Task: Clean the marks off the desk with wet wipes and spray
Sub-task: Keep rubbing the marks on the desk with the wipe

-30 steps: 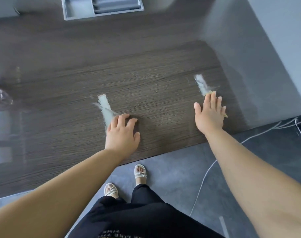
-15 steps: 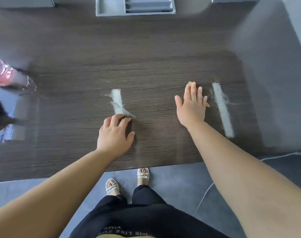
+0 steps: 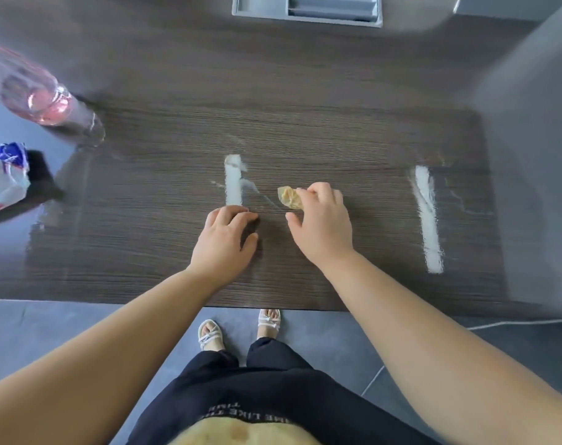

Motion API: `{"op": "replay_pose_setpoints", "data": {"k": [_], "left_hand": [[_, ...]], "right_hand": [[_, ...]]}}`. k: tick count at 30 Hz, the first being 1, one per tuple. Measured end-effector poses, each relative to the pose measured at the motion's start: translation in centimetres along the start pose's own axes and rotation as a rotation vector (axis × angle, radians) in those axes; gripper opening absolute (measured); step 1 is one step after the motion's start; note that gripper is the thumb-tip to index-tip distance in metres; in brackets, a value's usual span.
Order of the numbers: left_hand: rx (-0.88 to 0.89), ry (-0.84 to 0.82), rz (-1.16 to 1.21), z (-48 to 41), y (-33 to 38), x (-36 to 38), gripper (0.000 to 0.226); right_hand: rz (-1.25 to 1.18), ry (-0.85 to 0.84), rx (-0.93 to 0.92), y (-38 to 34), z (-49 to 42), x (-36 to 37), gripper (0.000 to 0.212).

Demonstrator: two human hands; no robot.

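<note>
Two white streaks on dark wood-grain desk (image 3: 337,139): left streak (image 3: 233,179), right streak (image 3: 428,220). Right hand (image 3: 321,226) pinches crumpled yellowish wet wipe (image 3: 290,197) between them. Left hand (image 3: 225,242) empty, fingers loosely bent, fingertips on desk below left streak.

Dark desk (image 3: 305,101), two white marks (image 3: 233,179)

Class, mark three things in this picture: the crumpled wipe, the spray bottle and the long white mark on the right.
crumpled wipe (image 3: 290,198), head view, middle of the yellowish wad.
spray bottle (image 3: 45,102), head view, pink liquid in its body.
right white mark (image 3: 428,216), head view, midway along the streak.
</note>
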State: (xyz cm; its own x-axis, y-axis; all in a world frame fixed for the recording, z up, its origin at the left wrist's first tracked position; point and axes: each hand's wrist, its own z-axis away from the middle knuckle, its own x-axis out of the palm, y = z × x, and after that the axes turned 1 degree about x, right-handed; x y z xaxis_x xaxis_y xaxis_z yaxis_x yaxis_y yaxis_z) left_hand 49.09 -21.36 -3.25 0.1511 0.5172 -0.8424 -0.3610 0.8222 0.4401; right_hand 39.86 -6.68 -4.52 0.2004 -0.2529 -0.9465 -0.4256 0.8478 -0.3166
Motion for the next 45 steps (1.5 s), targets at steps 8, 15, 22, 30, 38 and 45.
{"op": "replay_pose_setpoints", "data": {"k": [8,15,22,30,38,45], "left_hand": [[-0.014,0.05,0.05,0.7,-1.2,-0.6,0.038],[-0.176,0.152,0.114,2.4,-4.8,-1.9,0.035],[-0.372,0.285,0.228,4.5,-9.8,-4.7,0.033],[-0.385,0.218,0.248,4.5,-16.2,-8.0,0.032],[-0.245,0.176,0.187,4.3,-19.3,-9.5,0.031],[-0.258,0.167,0.202,6.0,-23.3,-11.8,0.03]], "right_hand": [[-0.054,0.092,-0.215,-2.6,1.1,2.6,0.013],[-0.213,-0.058,-0.469,-5.9,2.7,3.3,0.014],[-1.112,-0.578,0.139,-14.3,-0.2,1.2,0.02],[-0.185,-0.178,-0.352,-15.4,-2.7,4.9,0.019],[-0.055,-0.125,-0.504,-15.9,-1.5,5.1,0.008],[-0.058,-0.191,-0.463,-24.6,-6.9,7.2,0.015]]}}
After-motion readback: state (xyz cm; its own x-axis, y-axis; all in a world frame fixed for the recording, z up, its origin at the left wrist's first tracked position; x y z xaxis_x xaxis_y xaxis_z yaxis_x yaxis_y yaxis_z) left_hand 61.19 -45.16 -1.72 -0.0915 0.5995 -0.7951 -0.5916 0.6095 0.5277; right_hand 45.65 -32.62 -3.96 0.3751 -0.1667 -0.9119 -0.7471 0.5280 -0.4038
